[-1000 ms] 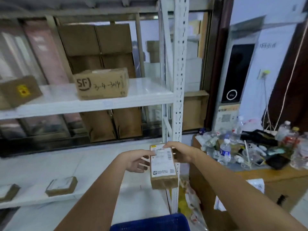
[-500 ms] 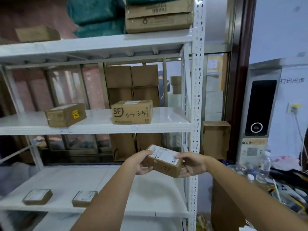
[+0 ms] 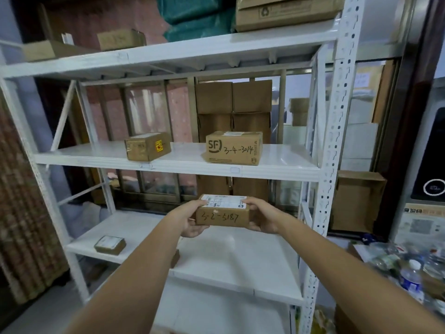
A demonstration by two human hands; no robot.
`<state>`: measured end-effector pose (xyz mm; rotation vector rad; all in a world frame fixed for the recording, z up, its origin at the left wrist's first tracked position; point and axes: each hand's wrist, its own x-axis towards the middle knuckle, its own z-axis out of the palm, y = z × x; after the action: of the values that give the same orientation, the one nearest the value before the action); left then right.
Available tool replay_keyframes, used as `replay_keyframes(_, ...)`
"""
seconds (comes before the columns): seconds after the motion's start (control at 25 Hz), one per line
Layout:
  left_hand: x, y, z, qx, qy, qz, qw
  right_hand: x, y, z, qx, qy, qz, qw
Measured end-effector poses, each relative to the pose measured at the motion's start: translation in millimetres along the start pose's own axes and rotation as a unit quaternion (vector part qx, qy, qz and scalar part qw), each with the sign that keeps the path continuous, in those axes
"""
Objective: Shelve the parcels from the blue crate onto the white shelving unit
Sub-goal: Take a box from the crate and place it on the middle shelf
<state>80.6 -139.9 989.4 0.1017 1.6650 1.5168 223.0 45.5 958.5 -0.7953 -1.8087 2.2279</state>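
Brown cardboard parcel marked 3-2-5187 (image 3: 222, 212) sits mid-frame, unshelved, left hand (image 3: 190, 219) and right hand (image 3: 261, 216) clamping its ends before the white metal shelving unit (image 3: 330, 150). Three brown boxes (image 3: 233, 147) already rest on its middle and lower boards. Blue crate out of view; remaining count unknown.

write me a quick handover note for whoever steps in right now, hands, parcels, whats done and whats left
Left hand and right hand grip the ends of one small cardboard parcel, handwritten 3-2-5187, held in the air in front of the white shelving unit, not yet set down.
Already shelved: SF box marked 3-4-3014 and a box with a yellow sticker on the middle shelf; a flat small parcel on the shelf below.
Left: place the held parcel. The blue crate is out of view, so what remains in it cannot be told.
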Motion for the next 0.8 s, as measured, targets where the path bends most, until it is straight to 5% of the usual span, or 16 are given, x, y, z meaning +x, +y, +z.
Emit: replay_keyframes(0.8, -5, 140, -414, -0.007, 0.122, 0.214, 0.969, 134, -83, 451, -0.045, 0.031, -0.118, 0.991)
